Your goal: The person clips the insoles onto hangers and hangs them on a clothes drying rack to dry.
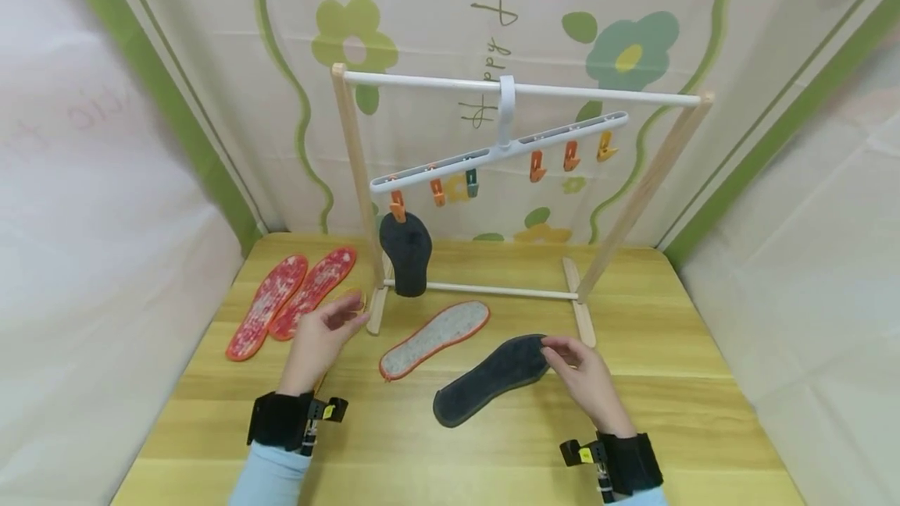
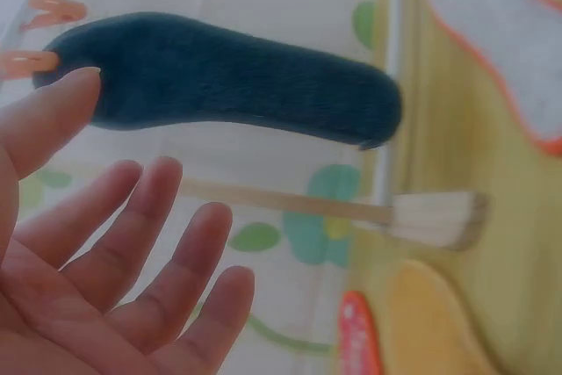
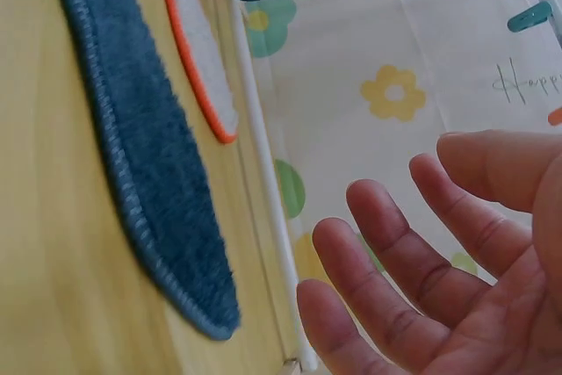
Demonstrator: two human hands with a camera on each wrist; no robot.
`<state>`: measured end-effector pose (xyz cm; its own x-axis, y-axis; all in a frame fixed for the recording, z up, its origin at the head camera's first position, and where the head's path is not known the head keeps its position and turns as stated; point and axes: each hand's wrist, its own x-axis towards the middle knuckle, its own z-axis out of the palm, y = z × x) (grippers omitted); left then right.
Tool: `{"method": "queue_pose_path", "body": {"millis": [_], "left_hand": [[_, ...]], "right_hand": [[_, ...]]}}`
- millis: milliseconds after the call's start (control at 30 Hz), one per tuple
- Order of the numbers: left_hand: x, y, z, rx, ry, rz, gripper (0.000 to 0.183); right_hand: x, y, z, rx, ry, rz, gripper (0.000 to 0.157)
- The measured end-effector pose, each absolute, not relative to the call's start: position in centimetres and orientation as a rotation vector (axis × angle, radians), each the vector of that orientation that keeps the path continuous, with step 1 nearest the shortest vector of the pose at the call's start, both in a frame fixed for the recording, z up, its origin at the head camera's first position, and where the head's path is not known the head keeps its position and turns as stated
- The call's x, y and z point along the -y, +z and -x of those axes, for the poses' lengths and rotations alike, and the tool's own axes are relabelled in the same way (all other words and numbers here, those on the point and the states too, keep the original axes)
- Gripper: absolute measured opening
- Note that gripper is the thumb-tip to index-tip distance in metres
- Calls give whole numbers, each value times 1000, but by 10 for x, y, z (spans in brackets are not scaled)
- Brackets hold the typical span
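Note:
A dark blue insole hangs by one end from an orange clip at the lower, left end of a white hanger. My left hand is in front and to the left of it, fingers spread loosely and holding nothing. A second dark insole lies on the table. Its far right end is nearest my right hand; the right wrist view shows relaxed fingers with nothing between them. A grey insole with orange edging lies behind it.
The hanger hooks over the white top bar of a wooden rack and tilts down to the left. More clips dangle from it. Two red patterned insoles lie at left; a yellow insole is mostly hidden behind my left hand in the head view.

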<state>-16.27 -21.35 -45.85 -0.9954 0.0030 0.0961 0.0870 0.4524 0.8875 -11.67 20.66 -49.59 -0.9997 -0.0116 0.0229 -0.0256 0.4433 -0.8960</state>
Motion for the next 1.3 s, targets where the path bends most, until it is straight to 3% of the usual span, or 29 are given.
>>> {"method": "queue_pose_path", "body": {"millis": [267,767,1033,1300], "left_hand": [[224,-484,141,2644,-1690,-41,52],[257,-511,110,2691,-1598,-233,47],[255,-520,106,2751,-1541,-237,41],[223,-527,107,2723,-1593,-45,34]], "right_hand": [[-217,-506,104,2657,1636,76,29],[-229,-513,82,2729,1626,281,39],[-231,-522,78,2740,1593,314,35],[-226,-521,77,2731,1631,317,34]]}}
